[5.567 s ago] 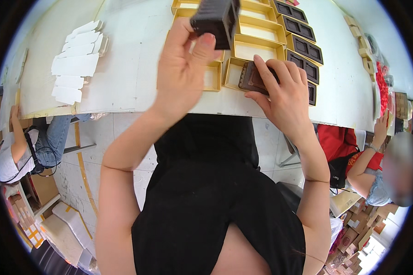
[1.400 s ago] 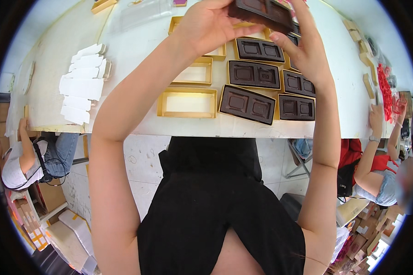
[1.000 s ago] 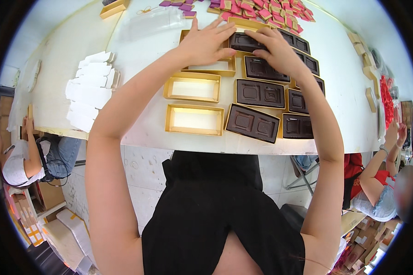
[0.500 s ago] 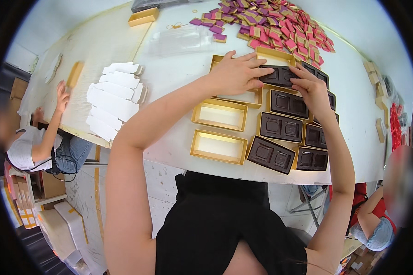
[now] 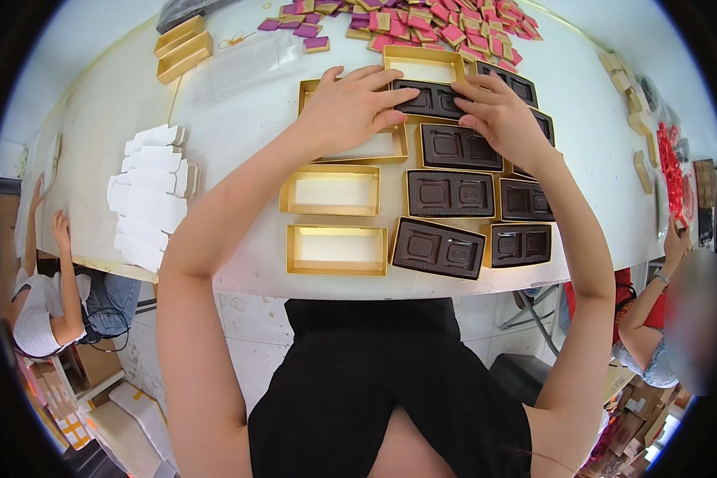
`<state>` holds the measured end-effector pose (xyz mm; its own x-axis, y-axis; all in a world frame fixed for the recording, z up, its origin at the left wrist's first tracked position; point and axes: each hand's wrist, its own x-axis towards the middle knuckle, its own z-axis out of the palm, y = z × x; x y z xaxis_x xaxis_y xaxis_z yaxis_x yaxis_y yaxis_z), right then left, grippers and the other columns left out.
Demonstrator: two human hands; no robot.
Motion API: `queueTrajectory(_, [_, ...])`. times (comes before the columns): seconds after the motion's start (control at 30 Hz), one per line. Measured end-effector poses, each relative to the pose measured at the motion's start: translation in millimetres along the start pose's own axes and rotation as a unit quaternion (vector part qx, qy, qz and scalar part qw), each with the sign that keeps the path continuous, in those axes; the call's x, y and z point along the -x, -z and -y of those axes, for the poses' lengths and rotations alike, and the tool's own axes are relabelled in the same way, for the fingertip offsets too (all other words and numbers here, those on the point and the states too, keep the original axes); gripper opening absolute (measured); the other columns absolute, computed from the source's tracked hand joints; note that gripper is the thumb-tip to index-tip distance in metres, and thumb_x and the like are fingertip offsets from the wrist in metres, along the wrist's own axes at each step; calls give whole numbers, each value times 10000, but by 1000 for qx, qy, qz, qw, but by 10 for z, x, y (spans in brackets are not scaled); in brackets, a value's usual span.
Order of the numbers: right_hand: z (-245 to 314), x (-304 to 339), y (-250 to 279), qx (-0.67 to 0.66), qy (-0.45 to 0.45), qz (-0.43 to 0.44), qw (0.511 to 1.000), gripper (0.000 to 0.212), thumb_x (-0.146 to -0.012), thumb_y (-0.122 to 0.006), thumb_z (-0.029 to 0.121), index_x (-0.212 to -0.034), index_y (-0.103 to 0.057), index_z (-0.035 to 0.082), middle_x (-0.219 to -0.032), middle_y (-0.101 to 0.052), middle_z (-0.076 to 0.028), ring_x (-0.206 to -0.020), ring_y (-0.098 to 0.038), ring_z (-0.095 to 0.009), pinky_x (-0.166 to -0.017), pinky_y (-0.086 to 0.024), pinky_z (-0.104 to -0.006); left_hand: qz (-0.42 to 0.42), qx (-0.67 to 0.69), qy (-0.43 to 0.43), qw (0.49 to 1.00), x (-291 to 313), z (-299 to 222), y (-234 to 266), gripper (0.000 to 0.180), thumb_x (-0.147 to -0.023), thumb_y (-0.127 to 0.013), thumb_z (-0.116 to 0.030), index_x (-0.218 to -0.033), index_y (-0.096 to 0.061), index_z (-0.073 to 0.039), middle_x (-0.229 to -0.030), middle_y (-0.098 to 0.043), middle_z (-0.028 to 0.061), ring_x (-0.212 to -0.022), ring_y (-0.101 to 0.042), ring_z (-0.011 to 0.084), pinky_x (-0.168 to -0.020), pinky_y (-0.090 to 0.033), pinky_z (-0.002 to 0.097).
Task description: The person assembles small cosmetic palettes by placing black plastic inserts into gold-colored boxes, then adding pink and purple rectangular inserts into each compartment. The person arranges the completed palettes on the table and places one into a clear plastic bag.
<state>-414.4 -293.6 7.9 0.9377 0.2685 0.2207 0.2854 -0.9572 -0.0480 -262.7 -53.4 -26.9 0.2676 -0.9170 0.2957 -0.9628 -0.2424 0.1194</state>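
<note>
A dark brown plastic tray insert (image 5: 433, 99) with two square recesses lies between my hands and appears to sit in a gold box. My left hand (image 5: 357, 107) has its fingers spread, with the index fingertip and thumb at the insert's left end. Across from it, my right hand (image 5: 503, 113) rests stretched fingertips on the right end. Below them, several gold boxes carry the same kind of insert, one of them a tilted insert (image 5: 438, 248) at the front. Gold boxes without inserts, such as the front-left box (image 5: 336, 250), stand to the left; one is partly under my left hand.
Many small pink and purple wrapped pieces (image 5: 422, 24) are heaped at the far side. Folded white cartons (image 5: 150, 195) lie at left, beyond them two gold boxes (image 5: 183, 52) and clear plastic film (image 5: 243, 68). Other people work at the left and right edges.
The view has shifted, so the table's things appear farther left. My hands stay at the insert's two ends. A second gold box now stands at the far left, and the person there no longer holds one.
</note>
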Motion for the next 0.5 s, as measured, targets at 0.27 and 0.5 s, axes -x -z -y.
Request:
queueTrajectory(0.27, [25, 28, 262, -101, -17, 72, 992, 351, -964, -571, 199, -1226, -615, -31, -1308, -591, -187, -1282, -508, -327, -1092, -381, -436, 63, 41, 0, 997, -99, -46, 77, 437, -933, -562, -431, -1342, -571, -276, -1343, -529, 82, -1190, -527, 309, -988, -367, 486])
queueTrajectory(0.5, [-703, -1458, 471, -183, -130, -19, 974, 244, -922, -617, 154, -1075, -698, -19, -853, -708, -100, -693, -582, -110, -672, -491, -297, -28, 63, -27, 997, -116, 191, 312, 542, -892, -602, -512, -1363, -538, -252, -1400, -466, 167, -1203, -529, 327, -965, -393, 554])
